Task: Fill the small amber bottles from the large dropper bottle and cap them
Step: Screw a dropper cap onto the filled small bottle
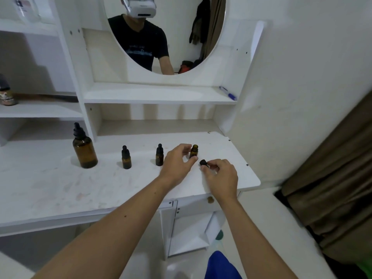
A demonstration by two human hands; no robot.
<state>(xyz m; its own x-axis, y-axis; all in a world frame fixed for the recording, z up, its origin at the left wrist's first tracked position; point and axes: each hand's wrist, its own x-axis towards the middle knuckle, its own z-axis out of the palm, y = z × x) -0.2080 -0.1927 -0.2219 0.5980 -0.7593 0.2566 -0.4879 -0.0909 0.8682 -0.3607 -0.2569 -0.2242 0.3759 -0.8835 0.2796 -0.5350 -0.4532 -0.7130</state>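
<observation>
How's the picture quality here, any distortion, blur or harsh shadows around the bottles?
Head view: wide-angle bending bows the shelf and desk edges; lighting is soft and even, with faint shadows beside the large dropper bottle; the open small bottle and hands look slightly soft, without glare.

White tabletop [60, 184] carries 1 large bottle [85, 151] (capped), 3 small bottles [126, 158].

The large amber dropper bottle [85, 152] stands upright at the left of the table, its black dropper cap on. To its right two small amber bottles stand upright and capped, one [126, 159] nearer the large bottle, the other [159, 156] further right. A third small bottle [194, 151] stands upright and uncapped at the right end of the row. Its black dropper cap [203, 163] sits just beside it, to the near right.
</observation>
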